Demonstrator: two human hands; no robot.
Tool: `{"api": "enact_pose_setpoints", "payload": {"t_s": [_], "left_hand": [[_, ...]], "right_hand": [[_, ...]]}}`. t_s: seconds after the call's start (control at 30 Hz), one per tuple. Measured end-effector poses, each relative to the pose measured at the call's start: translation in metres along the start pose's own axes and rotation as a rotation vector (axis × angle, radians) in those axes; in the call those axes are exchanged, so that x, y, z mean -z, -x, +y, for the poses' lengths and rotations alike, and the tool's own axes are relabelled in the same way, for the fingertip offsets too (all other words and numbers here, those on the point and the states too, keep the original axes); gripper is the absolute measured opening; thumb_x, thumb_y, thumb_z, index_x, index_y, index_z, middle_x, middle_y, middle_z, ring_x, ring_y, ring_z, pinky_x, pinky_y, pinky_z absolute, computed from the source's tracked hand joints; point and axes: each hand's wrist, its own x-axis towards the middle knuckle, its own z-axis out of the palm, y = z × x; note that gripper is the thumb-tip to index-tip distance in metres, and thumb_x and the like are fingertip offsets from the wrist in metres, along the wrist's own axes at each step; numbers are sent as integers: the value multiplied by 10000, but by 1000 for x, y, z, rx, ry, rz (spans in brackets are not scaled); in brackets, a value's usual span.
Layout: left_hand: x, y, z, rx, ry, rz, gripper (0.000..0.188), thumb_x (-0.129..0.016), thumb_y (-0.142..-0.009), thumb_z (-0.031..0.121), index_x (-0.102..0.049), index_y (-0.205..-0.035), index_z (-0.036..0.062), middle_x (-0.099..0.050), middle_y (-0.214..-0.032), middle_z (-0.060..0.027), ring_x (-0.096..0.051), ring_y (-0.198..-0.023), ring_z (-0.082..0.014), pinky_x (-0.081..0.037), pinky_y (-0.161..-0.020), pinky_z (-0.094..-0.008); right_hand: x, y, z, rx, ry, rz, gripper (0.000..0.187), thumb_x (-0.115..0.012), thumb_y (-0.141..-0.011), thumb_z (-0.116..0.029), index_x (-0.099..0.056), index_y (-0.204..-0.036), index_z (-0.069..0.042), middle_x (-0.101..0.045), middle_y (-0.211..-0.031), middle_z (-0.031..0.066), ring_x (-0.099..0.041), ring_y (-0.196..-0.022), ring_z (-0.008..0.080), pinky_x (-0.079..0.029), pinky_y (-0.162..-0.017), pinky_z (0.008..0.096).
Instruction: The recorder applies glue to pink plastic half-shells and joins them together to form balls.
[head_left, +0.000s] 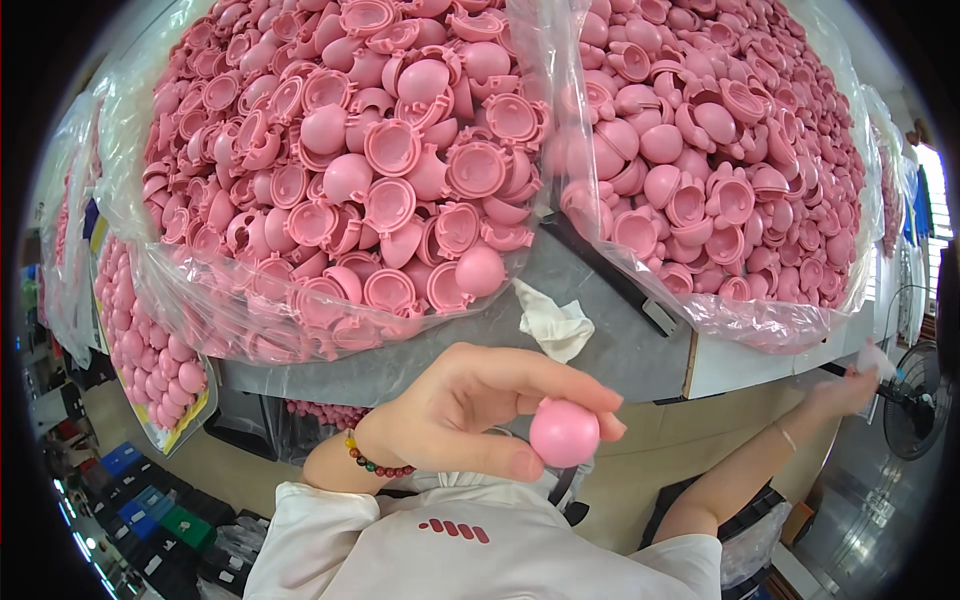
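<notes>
Above my lap, my left hand (455, 405) pinches a smooth pink ball (566, 434) between the thumb and fingers. My right arm stretches far out to the right. At its end the right hand (846, 392) grips a thin whitish piece (877, 360), too small and blurred to name exactly, near a black fan (915, 400). Past my left hand, a crumpled white cloth (556, 322) lies on the grey tabletop (480, 345).
Two clear plastic bags of pink rounded shell parts fill the table, one at the left (390, 205) and one at the right (735, 200). Between them lies a black strip (610, 272). More pink balls (150, 360) sit in a yellow-edged container at the left.
</notes>
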Motion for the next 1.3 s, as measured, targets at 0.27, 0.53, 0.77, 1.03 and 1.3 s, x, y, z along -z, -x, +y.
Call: {"api": "enact_pose_setpoints", "payload": {"t_s": [0.27, 0.53, 0.77, 1.03, 1.3], "left_hand": [[2, -2, 0, -7, -9, 21, 419, -770, -663, 128, -533, -961, -49, -598, -899, -231, -594, -838, -254, -485, -696, -316], [-3, 4, 0, 1, -62, 120, 465, -785, -654, 283, -541, -916, -14, -607, -784, -164, -570, -709, -211, -461, -583, -285], [1, 8, -4, -65, -120, 145, 447, -772, -668, 315, -535, -900, 16, -607, -748, -131, -556, -667, -205, -450, -530, -298], [12, 7, -6, -115, -71, 2, 437, -759, -686, 292, -521, -930, 18, -607, -741, -118, -570, -646, -206, -449, -504, -306], [16, 4, -9, -111, 63, -127, 444, -702, -742, 328, -508, -984, 11, -606, -765, -121, -588, -665, -235, -470, -555, -354]], "right_hand": [[27, 118, -132, -209, -886, -473, 545, -440, -858, -422, -419, -1115, 58, -474, -743, 75, -415, -678, 172, -343, -669, 287], [10, 195, -215, -349, -969, -866, 556, -468, -846, -458, -487, -1031, 66, -522, -664, 105, -462, -497, 157, -342, -442, 242], [-6, 206, -238, -462, -935, -1089, 509, -496, -842, -393, -497, -1005, 90, -579, -657, 137, -515, -527, 138, -390, -464, 212], [0, 210, -237, -468, -878, -1077, 491, -505, -826, -392, -509, -972, 76, -585, -686, 132, -550, -595, 149, -424, -537, 228], [1, 205, -232, -448, -886, -1149, 474, -500, -831, -379, -503, -975, 73, -586, -694, 125, -551, -611, 146, -421, -553, 227]]}}
